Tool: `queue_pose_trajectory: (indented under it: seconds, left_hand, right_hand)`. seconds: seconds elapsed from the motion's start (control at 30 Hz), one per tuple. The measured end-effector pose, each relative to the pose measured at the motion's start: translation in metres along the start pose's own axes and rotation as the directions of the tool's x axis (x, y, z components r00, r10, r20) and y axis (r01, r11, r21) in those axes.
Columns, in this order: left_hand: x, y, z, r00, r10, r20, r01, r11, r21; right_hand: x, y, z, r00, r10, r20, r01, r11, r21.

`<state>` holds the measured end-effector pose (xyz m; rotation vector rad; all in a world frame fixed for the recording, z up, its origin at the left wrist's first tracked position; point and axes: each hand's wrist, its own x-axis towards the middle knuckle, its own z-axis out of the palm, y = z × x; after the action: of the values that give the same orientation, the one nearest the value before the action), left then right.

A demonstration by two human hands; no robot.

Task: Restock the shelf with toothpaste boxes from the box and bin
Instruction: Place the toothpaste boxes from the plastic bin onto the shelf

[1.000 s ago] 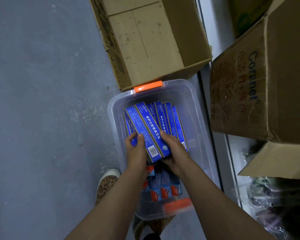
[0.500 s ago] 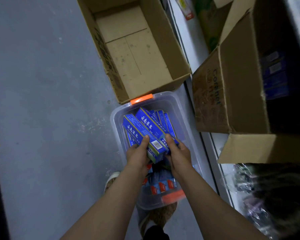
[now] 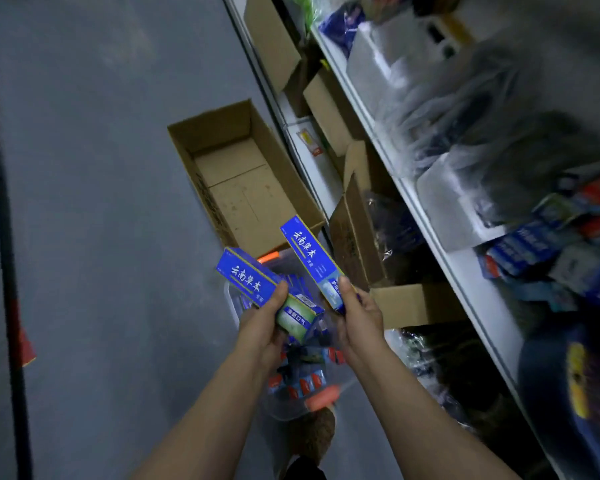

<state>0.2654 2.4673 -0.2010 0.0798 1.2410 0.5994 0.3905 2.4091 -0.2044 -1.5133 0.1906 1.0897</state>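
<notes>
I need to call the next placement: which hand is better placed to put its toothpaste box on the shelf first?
Probably the right hand: its toothpaste box already tilts toward the shelf on that side. The left hand holds its boxes farther away, over the bin.

Right of my grip, clear plastic bags point(image 3: 465, 109) crowd the upper tier; below my wrists my leopard-print shoe point(image 3: 312, 434) stands on grey floor point(image 3: 101, 202).
</notes>
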Motion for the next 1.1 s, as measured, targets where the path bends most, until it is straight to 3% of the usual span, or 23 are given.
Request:
queue_pose_trajectory:
  seconds: [0.27,0.4,0.5,0.63,0.8,1.1]
  left_hand:
    - [-0.116,0.044,0.048,0.975,0.103,0.198,-0.131,0.982,0.134]
    - [-0.204,0.071,0.088,0.933,0.150,0.327,-0.240,0.937,0.254]
    - [-0.279,0.087,0.126,0.884,0.173,0.434,-0.291,0.931,0.222]
    - [-0.377,0.089,0.174,0.739,0.148,0.657,-0.331,0.929,0.163]
    - [-0.485,0.065,0.216,0.602,0.103,0.792,-0.328,0.936,0.128]
    - [-0.651,-0.017,0.263,0.284,-0.034,0.958,-0.378,0.915,0.145]
  right_hand:
    - [-0.119,-0.098,-0.001,0.977,-0.187,-0.105,0.208,0.945,0.253]
    - [-0.207,-0.165,-0.009,0.919,-0.359,-0.161,0.392,0.868,0.305]
    - [-0.275,-0.217,-0.022,0.843,-0.490,-0.223,0.538,0.781,0.318]
    - [-0.369,-0.278,-0.045,0.713,-0.636,-0.295,0.699,0.614,0.366]
    - [-0.475,-0.329,-0.091,0.509,-0.743,-0.436,0.860,0.418,0.292]
    - [-0.634,-0.384,-0.210,0.182,-0.689,-0.702,0.983,0.115,0.142]
